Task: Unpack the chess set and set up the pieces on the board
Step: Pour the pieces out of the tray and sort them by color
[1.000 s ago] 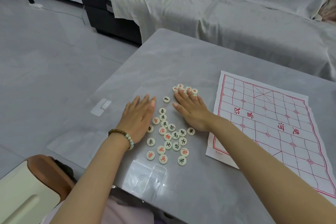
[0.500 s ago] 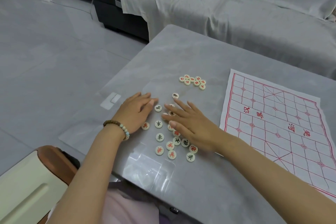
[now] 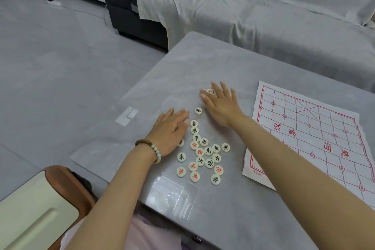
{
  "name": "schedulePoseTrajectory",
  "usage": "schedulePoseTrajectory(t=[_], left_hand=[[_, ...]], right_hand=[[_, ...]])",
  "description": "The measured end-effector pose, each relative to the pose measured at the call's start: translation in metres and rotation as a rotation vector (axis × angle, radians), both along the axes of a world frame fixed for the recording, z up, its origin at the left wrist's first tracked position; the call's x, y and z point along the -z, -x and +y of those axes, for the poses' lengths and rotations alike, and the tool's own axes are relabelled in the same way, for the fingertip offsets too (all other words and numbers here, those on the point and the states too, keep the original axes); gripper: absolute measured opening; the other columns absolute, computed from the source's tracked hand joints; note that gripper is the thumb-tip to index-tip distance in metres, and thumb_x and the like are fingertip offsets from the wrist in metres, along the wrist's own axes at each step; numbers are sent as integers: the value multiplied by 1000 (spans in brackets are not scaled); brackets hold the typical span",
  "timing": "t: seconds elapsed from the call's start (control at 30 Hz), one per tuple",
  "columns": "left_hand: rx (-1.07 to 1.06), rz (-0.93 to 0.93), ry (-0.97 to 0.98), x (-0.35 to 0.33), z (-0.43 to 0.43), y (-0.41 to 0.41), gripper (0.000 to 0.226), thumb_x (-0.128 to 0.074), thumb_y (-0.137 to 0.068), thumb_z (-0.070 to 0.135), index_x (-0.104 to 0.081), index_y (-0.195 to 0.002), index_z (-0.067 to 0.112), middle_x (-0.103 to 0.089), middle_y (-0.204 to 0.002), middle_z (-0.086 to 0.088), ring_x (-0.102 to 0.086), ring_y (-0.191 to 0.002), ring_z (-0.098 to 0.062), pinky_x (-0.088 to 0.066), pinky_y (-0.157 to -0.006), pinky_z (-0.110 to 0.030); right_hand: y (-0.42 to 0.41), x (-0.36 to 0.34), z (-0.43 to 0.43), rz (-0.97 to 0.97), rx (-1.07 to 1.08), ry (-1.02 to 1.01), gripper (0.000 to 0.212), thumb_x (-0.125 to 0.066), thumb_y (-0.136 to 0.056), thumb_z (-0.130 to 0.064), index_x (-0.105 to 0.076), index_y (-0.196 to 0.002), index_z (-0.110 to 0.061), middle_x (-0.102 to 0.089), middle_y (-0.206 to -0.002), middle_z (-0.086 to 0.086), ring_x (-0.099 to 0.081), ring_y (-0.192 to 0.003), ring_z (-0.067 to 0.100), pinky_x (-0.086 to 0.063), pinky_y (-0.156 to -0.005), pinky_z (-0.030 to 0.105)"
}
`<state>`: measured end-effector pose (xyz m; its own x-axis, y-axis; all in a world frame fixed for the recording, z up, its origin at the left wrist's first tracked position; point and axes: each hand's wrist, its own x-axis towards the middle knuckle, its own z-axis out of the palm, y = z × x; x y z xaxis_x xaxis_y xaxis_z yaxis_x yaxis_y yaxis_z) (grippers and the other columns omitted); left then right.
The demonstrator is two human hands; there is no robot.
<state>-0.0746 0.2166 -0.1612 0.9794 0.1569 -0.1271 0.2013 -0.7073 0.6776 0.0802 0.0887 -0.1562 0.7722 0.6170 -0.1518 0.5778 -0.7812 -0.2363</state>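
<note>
Several round cream chess pieces (image 3: 203, 154) with red or black characters lie scattered on the grey table (image 3: 203, 61). My left hand (image 3: 170, 130), with a bead bracelet on the wrist, lies flat at the left edge of the scatter and covers a piece or two. My right hand (image 3: 220, 103) lies flat farther back, its fingers over a small group of red pieces (image 3: 210, 91), mostly hidden. One black piece (image 3: 198, 111) sits alone between the hands. The paper board (image 3: 316, 134) with red lines lies flat to the right, with no pieces on it.
A clear plastic lid or box (image 3: 174, 193) lies at the table's near edge, and a clear sheet with a white label (image 3: 126, 115) lies at the left. A covered sofa (image 3: 263, 16) stands behind the table. A brown and cream chair (image 3: 34, 209) is at lower left.
My right hand has moved from the near scatter to the far group of red pieces. My left hand has barely shifted.
</note>
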Motion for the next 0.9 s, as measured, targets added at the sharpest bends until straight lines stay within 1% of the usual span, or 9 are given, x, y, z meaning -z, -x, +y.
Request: schedulePoseTrajectory(t=[0.13, 0.23, 0.3, 0.37, 0.47, 0.57, 0.73, 0.83, 0.9], left_hand=[[44, -7, 64, 2, -5, -4, 44, -23, -101, 31, -26, -145, 26, -17, -153, 11, -1, -143, -7, 2, -114, -23], [-70, -69, 144, 1, 4, -1, 43, -33, -99, 32, -33, -142, 25, -30, -149, 8, -18, -140, -9, -17, -114, -29], [-136, -125, 73, -1, 12, 6, 43, -41, -96, 34, -40, -138, 24, -41, -141, 6, -31, -133, -11, -30, -109, -32], [-159, -162, 15, -2, 17, 17, 40, -46, -93, 37, -47, -131, 24, -49, -129, 6, -40, -124, -12, -35, -103, -30], [-207, -196, 27, -2, 23, 36, 25, -57, -87, 38, -59, -110, 27, -56, -103, 9, -52, -97, -12, -45, -86, -28], [-240, -155, 88, -3, 25, 52, 19, -66, -81, 37, -62, -97, 29, -57, -91, 9, -54, -84, -9, -45, -74, -20], [-215, -112, 44, -3, 23, 63, 20, -75, -73, 32, -65, -90, 30, -60, -86, 8, -51, -78, -2, -38, -68, -11], [-215, -126, 43, -2, 23, 64, 16, -75, -74, 28, -65, -86, 30, -62, -83, 6, -52, -75, -2, -39, -68, -13], [-222, -126, 50, -2, 23, 63, 14, -75, -74, 30, -66, -85, 29, -63, -81, 7, -54, -75, -4, -43, -70, -18]], right_hand=[[7, 0, -24, -22, -19, -103, 49, -17, -100, -46, -27, -146, -31, -6, -158, -6, 7, -145, 14, 8, -116, 40], [47, -9, -42, 18, -157, -308, 53, -18, -95, -48, -34, -143, -31, -20, -155, -9, 0, -145, 8, 1, -118, 36], [79, -14, -55, 49, -282, -326, 51, -17, -96, -49, -36, -141, -34, -20, -153, -16, 4, -143, 2, 7, -116, 27], [101, -11, -65, 37, -385, -282, 50, -15, -97, -51, -35, -140, -38, -13, -152, -23, 9, -142, -1, 12, -114, 23], [108, -2, -72, 40, -390, -284, 44, -25, -96, -51, -44, -135, -40, -15, -154, -20, 8, -143, 0, 10, -116, 27], [104, -2, -68, 80, -294, -308, 36, -37, -97, -45, -54, -128, -38, -20, -154, -15, 3, -144, 6, 3, -118, 34], [112, -9, -59, 63, -319, -235, 36, -35, -99, -41, -54, -129, -37, -18, -154, -14, 1, -144, 10, 8, -117, 37], [117, -7, -57, -39, -233, -375, 28, -48, -95, -38, -66, -116, -30, -41, -142, -8, -22, -136, 14, -10, -115, 36], [117, -6, -56, -140, -124, -421, 22, -58, -90, -38, -72, -102, -26, -53, -127, -6, -35, -126, 16, -17, -106, 26]])
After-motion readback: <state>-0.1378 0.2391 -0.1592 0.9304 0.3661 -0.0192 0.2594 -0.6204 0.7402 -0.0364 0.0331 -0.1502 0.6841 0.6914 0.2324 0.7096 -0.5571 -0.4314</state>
